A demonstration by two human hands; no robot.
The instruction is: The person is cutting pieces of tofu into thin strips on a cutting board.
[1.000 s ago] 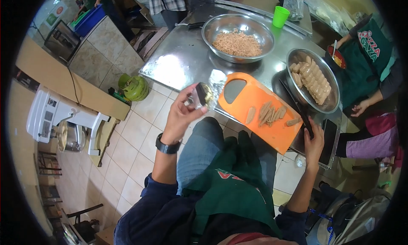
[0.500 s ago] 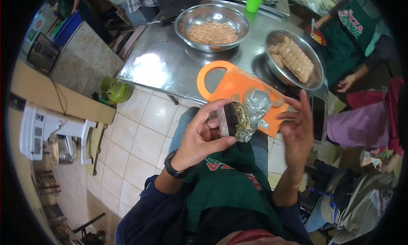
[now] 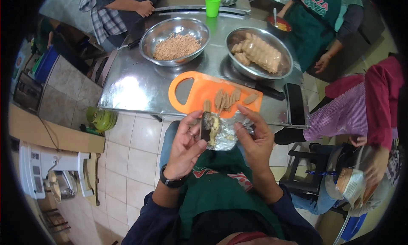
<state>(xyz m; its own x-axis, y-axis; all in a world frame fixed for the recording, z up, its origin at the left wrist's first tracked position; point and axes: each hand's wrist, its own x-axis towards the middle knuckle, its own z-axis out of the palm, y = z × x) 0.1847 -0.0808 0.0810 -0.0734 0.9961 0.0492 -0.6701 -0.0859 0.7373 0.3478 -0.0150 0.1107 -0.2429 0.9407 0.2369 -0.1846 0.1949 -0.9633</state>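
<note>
My left hand [image 3: 182,149] grips one end of a small dark block of food [image 3: 205,125] between thumb and fingers. Its inner side shows a crumbly, yellowish, mottled surface; I cannot make out what kind it is. Crumpled aluminium foil [image 3: 226,133] opens out from the block to the right. On the foil's right edge, the thumb and fingers of my right hand [image 3: 258,142] are closed. Just beyond both hands lies an orange cutting board [image 3: 197,94] with several thin brown slices [image 3: 226,99] on it. A dark-handled knife [image 3: 272,92] rests along its far side.
On the steel table [image 3: 117,81] stand a bowl of brown crumbly pieces [image 3: 176,47], a bowl with a pale brown ridged block [image 3: 263,53], and a green cup [image 3: 212,7]. A black phone [image 3: 294,101] lies near the right edge. Other people stand behind and to the right.
My right hand has come in from the right and taken hold of the foil's edge. The foil is spread flatter. The view has shifted, showing more of the board.
</note>
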